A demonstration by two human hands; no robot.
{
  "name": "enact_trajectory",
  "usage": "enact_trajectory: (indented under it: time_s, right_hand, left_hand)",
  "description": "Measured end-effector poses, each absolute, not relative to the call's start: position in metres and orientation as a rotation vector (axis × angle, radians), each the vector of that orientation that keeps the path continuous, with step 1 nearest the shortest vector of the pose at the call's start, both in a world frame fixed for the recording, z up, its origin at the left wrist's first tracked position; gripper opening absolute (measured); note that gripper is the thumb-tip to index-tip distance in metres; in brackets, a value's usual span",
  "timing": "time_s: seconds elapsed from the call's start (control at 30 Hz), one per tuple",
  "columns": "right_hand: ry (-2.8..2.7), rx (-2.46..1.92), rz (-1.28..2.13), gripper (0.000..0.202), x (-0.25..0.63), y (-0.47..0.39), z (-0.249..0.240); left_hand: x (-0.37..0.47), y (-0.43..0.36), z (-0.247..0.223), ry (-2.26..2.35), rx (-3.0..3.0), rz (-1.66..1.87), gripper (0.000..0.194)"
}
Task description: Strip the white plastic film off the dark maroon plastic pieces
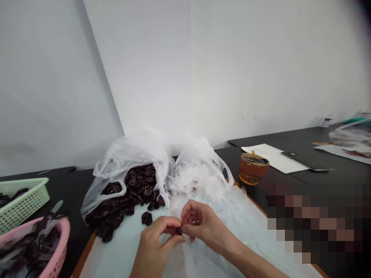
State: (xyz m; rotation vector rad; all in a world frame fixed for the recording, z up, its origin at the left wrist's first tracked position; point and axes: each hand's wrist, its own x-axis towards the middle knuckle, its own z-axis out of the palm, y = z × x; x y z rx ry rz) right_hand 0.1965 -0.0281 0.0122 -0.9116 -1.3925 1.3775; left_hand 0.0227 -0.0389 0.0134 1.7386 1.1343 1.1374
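Between the fingertips of both hands is a small dark glossy piece (179, 231); its kind is hard to make out. My left hand (159, 239) pinches it from the left, and my right hand (203, 226) closes on it from the right with thumb and fingers. Just left of the hands, a couple of dark brown pieces (147, 218) lie on the pale sheet (123, 247). Behind them, many similar shiny pieces (142, 185) spill from a white plastic bag (130, 148). Another white bag (199, 154) with crumpled, whitish thin material stands beside it.
At left are a green basket (31, 200) and a pink basket (66, 235) with dark pieces inside. To the right stand an amber cup (252, 170), white paper (272, 160) and a dark phone (304, 161). A wall (188, 69) rises behind the black table (78, 193). One area at right is pixelated.
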Motion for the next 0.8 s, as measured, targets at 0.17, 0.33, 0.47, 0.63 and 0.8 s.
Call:
enact_trajectory:
  time_s: [0.17,0.33,0.47,0.63,0.8]
  right_hand:
    - [-1.362,-0.909,1.365,0.018,0.1936,-0.0298,0.0125]
    - [-1.315,-0.932,1.364,0.022,0.1922,-0.0290,0.0121]
    - [-1.230,-0.914,1.462,0.026,0.1909,-0.0288,0.0136]
    - [-1.137,-0.874,1.597,0.032,0.1906,-0.0319,0.0176]
    - [-1.151,-0.759,1.667,0.032,0.1924,-0.0318,0.0186]
  left_hand:
    - [0.0217,-0.0374,0.0111,1.138,1.748,1.135,0.023]
    - [0.0233,-0.0384,0.0123,1.168,1.761,1.159,0.025]
    - [0.0246,-0.0419,0.0176,1.193,1.790,1.190,0.023]
    - [0.0232,-0.0421,0.0174,1.192,1.864,1.208,0.022]
    - [0.0206,-0.0406,0.0154,1.188,1.989,1.224,0.022]
